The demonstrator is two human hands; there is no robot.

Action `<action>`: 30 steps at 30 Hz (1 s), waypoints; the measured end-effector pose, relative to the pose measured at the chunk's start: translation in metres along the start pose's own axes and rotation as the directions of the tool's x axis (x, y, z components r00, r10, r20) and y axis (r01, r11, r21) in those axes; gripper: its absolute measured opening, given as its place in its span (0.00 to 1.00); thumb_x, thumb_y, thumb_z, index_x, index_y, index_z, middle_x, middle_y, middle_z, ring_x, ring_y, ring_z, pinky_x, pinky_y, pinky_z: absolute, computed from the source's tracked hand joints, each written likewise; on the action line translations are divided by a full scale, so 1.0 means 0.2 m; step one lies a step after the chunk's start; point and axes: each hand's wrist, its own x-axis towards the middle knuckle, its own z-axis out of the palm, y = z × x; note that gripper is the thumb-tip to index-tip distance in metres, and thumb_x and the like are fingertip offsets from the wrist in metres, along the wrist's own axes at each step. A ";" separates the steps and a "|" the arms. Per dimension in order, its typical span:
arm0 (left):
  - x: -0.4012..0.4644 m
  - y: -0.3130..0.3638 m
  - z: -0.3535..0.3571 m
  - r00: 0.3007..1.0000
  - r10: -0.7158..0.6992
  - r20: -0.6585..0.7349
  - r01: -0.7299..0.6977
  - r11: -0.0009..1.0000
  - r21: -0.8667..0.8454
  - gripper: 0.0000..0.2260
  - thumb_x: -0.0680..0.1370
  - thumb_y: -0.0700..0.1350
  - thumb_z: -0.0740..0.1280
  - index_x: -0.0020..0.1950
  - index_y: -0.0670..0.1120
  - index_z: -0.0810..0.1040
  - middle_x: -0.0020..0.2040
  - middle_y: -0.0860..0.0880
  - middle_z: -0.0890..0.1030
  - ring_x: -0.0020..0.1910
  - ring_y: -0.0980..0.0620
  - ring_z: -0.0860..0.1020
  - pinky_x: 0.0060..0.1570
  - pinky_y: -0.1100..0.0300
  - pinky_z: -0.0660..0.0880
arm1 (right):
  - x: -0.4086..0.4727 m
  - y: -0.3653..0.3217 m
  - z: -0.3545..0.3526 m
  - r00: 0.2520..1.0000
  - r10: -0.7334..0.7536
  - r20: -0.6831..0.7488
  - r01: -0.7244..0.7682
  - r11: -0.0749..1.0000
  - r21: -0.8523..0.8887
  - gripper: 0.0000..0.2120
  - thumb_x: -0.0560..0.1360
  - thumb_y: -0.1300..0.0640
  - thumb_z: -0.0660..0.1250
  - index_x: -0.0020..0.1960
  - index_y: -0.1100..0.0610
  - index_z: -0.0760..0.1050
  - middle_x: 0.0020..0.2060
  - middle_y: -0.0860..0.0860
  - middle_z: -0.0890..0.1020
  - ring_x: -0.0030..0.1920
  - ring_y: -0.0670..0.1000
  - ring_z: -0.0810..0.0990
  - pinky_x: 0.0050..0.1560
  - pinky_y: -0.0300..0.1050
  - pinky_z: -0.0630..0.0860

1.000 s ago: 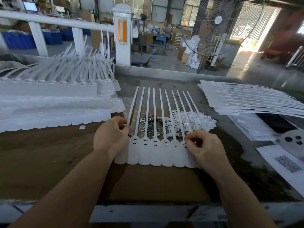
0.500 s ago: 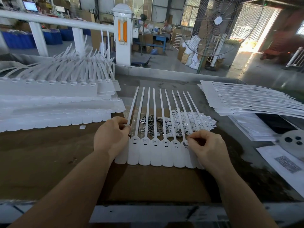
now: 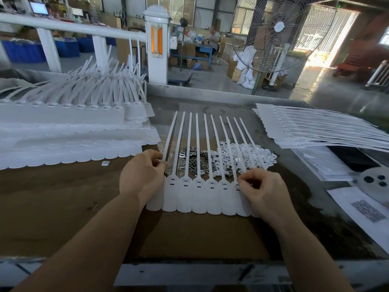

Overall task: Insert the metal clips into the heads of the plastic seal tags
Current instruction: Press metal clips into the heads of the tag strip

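- A worker's right hand [image 3: 266, 189] pinches what is probably a metal clip, too small to confirm, at the head of a seal tag near the right end of the fanned row of tags [image 3: 199, 196].
- The left hand [image 3: 143, 175], fingers curled, pins the leftmost tag; steadying the row should aid seating.
- Loose metal clips [image 3: 194, 161] lie behind on the brown worktop [image 3: 52, 197].
- Tag stacks [image 3: 63, 131], a fan [image 3: 277, 32] and a factory floor surround.

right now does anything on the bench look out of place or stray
One small white plastic piece lies alone on the brown board, apart from the pile of white pieces behind the row of tags. Nothing else stands out.
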 end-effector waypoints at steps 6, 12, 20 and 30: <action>0.00 0.00 0.00 1.000 -0.002 0.001 0.002 1.000 -0.010 0.12 0.78 0.47 0.65 0.61 0.50 0.76 0.51 0.51 0.82 0.45 0.53 0.77 0.43 0.60 0.72 | 0.00 -0.01 0.00 1.000 0.007 -0.020 -0.007 1.000 0.017 0.03 0.72 0.60 0.70 0.42 0.55 0.82 0.38 0.45 0.81 0.42 0.44 0.77 0.44 0.38 0.75; 0.00 0.00 0.00 1.000 0.010 -0.001 -0.010 1.000 0.014 0.12 0.78 0.47 0.65 0.62 0.50 0.76 0.52 0.52 0.81 0.44 0.55 0.75 0.43 0.61 0.71 | 0.01 -0.02 0.00 0.998 0.069 -0.003 -0.069 0.997 0.033 0.02 0.71 0.61 0.71 0.40 0.57 0.82 0.38 0.48 0.81 0.43 0.48 0.77 0.48 0.45 0.76; 0.00 0.00 0.00 1.000 0.005 -0.003 -0.005 1.000 0.011 0.13 0.78 0.48 0.65 0.62 0.50 0.76 0.52 0.51 0.81 0.44 0.55 0.75 0.42 0.61 0.71 | 0.04 -0.05 0.00 0.983 0.181 0.039 -0.183 0.982 0.053 0.07 0.69 0.62 0.70 0.35 0.52 0.79 0.35 0.46 0.80 0.40 0.45 0.77 0.41 0.39 0.74; 0.00 0.00 0.00 1.000 0.011 -0.011 -0.011 1.000 0.002 0.13 0.78 0.47 0.65 0.62 0.49 0.76 0.52 0.51 0.81 0.45 0.55 0.75 0.43 0.61 0.70 | 0.03 -0.04 -0.02 0.991 0.134 -0.011 -0.131 0.980 0.152 0.08 0.70 0.61 0.70 0.36 0.49 0.80 0.33 0.42 0.81 0.38 0.41 0.78 0.37 0.31 0.72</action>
